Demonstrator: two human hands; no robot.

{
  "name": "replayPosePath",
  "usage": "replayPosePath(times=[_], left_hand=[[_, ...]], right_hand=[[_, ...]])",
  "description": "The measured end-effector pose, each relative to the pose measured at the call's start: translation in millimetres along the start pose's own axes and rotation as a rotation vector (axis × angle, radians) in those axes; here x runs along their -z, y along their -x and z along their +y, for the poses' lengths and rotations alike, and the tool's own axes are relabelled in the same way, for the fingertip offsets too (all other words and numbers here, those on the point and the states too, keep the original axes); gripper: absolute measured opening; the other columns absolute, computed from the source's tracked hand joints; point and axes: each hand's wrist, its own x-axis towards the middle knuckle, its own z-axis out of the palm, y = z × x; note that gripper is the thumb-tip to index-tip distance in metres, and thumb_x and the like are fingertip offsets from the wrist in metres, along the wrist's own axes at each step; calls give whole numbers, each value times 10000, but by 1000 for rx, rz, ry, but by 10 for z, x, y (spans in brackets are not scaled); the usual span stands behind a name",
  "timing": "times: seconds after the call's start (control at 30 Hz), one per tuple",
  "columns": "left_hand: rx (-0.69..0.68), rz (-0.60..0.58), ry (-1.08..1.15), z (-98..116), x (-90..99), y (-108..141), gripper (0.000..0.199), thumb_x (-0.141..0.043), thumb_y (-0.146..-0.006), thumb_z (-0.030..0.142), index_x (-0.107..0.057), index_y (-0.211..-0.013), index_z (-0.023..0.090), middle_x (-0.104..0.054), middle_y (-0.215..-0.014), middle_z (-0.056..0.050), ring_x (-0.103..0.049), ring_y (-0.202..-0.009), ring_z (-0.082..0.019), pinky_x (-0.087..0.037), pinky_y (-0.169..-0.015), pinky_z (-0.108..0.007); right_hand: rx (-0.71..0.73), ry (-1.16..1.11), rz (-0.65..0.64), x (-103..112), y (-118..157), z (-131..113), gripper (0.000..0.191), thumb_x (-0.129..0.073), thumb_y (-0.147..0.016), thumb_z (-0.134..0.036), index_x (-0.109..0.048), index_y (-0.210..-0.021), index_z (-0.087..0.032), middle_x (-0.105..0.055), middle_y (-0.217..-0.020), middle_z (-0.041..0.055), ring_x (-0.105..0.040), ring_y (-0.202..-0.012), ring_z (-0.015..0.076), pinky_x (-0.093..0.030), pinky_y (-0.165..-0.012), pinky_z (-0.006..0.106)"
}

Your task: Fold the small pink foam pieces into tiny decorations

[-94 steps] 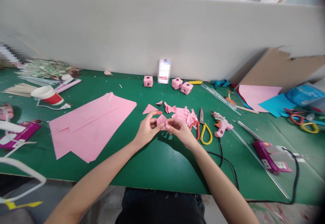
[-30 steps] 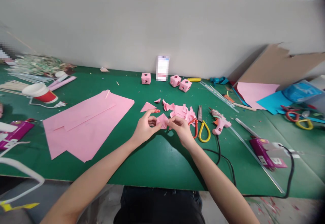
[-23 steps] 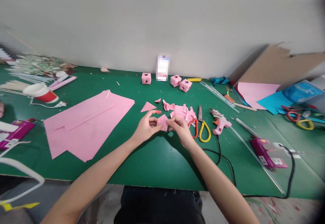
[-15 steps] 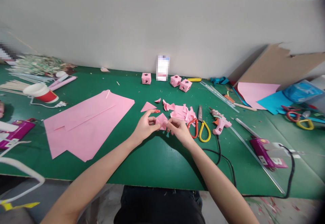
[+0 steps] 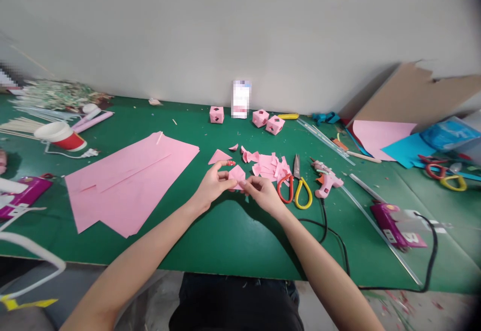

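Note:
Between both hands, low over the green table [image 5: 210,241], is a small folded pink paper piece [image 5: 237,174]. My left hand [image 5: 216,183] pinches its left side, with something red on the index fingertip. The fingers of my right hand [image 5: 259,191] are closed on its lower right edge. Just behind lie a pink paper triangle [image 5: 220,156] and a pile of pink paper strips [image 5: 268,167]. Scissors [image 5: 296,181] with one red and one yellow handle rest right of my right hand. Farther back stand pink paper cubes with diamond-shaped holes [image 5: 217,114].
Large pink sheets [image 5: 131,186] lie at the left, near a paper cup [image 5: 62,136]. A pink glue gun [image 5: 326,181] with a black cable, a purple box [image 5: 394,226] and clear sticks lie at the right. A phone [image 5: 241,99] leans on the back wall.
The folded piece has tilted and shifted slightly left in my fingers. My right hand has moved a little left, its fingertips now lower on the piece.

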Motion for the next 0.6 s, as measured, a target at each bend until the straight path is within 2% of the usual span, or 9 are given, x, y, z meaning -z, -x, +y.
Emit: replayPosePath(times=[0.1, 0.2, 0.47, 0.6], left_hand=[[-5, 12, 21, 19, 18, -7, 577, -732, -663, 199, -497, -1188, 164, -656, -741, 20, -664, -657, -137, -542, -682, -273], [-18, 19, 27, 29, 33, -14, 581, -752, -655, 210, -507, -1179, 158, -664, -747, 14, -653, -658, -131, -539, -674, -263], [-27, 30, 24, 5, 37, -33, 571, -776, -651, 235, -520, -1156, 157, -657, -760, 15, -631, -672, -123, -547, -666, -261], [-29, 49, 17, 0, 44, -43, 551, -774, -659, 250, -524, -1142, 156, -650, -756, 14, -635, -675, -131, -543, -655, -261]], right_hand=[[-2, -17, -41, 8, 5, -23, 465, -547, -878, -606, -662, -745, -176, -617, -647, 10, -480, -534, 110, -371, -525, 251], [9, -25, -53, 13, 4, -18, 419, -598, -854, -583, -679, -801, -176, -645, -699, 18, -511, -568, 118, -380, -529, 247], [49, 57, 35, -37, -1, 68, 403, -587, -863, -581, -585, -757, -192, -613, -670, 2, -518, -580, 132, -384, -532, 252], [46, 39, 29, -33, -8, 61, 447, -515, -891, -615, -596, -772, -192, -602, -639, 2, -503, -548, 128, -385, -530, 255]])
